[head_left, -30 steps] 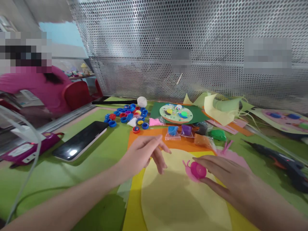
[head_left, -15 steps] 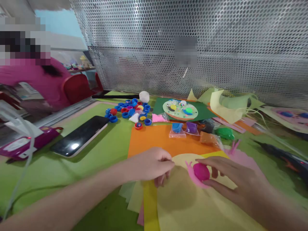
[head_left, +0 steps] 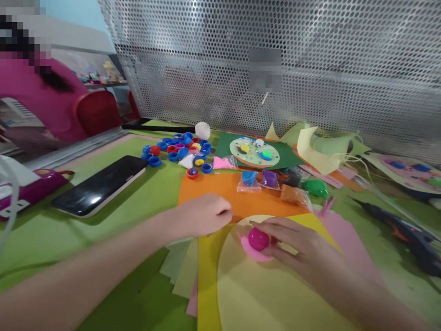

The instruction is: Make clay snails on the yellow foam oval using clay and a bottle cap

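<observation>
Pink snail (head_left: 254, 250), with a round magenta shell (head_left: 258, 238), is positioned over the far portion of the pale yellow paper circle (head_left: 268, 294). Whether its underside touches the paper cannot be told. Its long axis runs obliquely: the head end points to the circle's far left edge, the tail end to the near right. The right hand (head_left: 305, 246) is the nearer hand and enters from the circle's right side; the snail extends from its fingertips toward the circle's left edge. Grip: thumb and fingers pinch the shell from its right side, leaving the head end free. The left hand (head_left: 203, 215) is curled just outside the circle's far left edge, apart from the snail; its palm is hidden, so whether it holds anything cannot be told. Under the circle lies a yellow sheet (head_left: 208, 280). Beyond the circle are an orange sheet (head_left: 262, 202) and a row of small packets (head_left: 269, 179). Farther out, bottle caps (head_left: 182, 154) lie beyond and to the left, a phone (head_left: 103, 184) to the left, and a glue gun (head_left: 409, 234) to the right.
</observation>
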{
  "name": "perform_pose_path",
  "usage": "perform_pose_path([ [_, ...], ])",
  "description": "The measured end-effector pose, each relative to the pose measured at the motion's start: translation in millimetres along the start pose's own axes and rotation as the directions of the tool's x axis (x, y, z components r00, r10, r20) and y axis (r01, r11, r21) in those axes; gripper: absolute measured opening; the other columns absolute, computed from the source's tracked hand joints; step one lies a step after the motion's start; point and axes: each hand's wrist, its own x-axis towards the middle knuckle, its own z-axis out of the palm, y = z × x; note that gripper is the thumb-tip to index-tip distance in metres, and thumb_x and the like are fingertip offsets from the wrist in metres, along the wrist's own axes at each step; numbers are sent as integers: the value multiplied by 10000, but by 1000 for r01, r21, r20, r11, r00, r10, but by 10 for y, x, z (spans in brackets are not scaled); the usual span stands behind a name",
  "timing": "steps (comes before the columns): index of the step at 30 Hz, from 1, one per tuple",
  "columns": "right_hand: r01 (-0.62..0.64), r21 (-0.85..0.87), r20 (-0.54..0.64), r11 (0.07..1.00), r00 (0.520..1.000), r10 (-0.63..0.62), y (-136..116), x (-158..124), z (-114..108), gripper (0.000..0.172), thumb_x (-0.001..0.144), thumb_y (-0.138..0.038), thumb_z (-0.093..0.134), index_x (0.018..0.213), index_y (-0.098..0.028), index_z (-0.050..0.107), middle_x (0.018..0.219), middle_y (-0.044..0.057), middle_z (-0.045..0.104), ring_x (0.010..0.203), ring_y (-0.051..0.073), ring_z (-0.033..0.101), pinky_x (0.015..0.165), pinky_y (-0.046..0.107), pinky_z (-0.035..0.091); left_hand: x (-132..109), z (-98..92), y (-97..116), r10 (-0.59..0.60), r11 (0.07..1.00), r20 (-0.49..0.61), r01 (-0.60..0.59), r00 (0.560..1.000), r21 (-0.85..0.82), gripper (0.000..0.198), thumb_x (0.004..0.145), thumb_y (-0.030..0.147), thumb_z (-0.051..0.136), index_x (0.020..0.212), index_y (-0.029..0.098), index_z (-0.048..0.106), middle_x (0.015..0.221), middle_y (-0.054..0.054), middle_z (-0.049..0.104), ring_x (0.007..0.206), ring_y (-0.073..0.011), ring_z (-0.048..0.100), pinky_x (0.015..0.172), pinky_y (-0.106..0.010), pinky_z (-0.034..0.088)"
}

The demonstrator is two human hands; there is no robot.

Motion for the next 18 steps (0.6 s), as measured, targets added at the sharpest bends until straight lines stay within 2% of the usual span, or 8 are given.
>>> perform_pose_path([
  [4,7,-56,-39,998,999,-9,57,-25,-16,282,849,-214,491,1110,-272,579,1099,4,630,948,134,615,811,215,509,4,14,1,37,999,-18,-36,999,33,300,836,254,318,552,181,260,495,38,313,431,-91,330,431,-249,193],
  [7,17,-121,-97,993,995,-29,157,-57,-59,277,845,-225,486,1100,-260,587,1089,25,638,940,164,627,787,248,529,6,33,26,56,996,-33,-54,998,67,333,849,291,319,537,179,282,492,32,325,447,-101,339,446,-255,191],
  [11,21,-203,-180,979,982,-59,294,-119,-125,254,850,-252,481,1076,-261,596,1058,27,656,949,187,627,777,280,537,4,40,83,45,993,-8,-44,999,112,406,837,450,393,537,179,362,475,35,371,427,-100,341,437,-248,182],
  [14,30,-204,-158,979,985,-63,331,-155,-139,256,840,-245,492,1071,-269,601,1026,18,666,912,177,638,763,269,540,5,33,107,22,986,34,-27,999,166,407,793,500,491,559,178,406,494,37,417,454,-105,386,433,-235,194],
  [18,-9,-160,-99,987,995,-8,303,-170,-128,274,825,-227,520,1080,-291,599,1062,-2,650,936,161,626,789,243,525,15,28,107,10,984,47,-18,999,175,422,799,521,496,568,176,417,500,41,427,458,-102,389,432,-235,198],
])
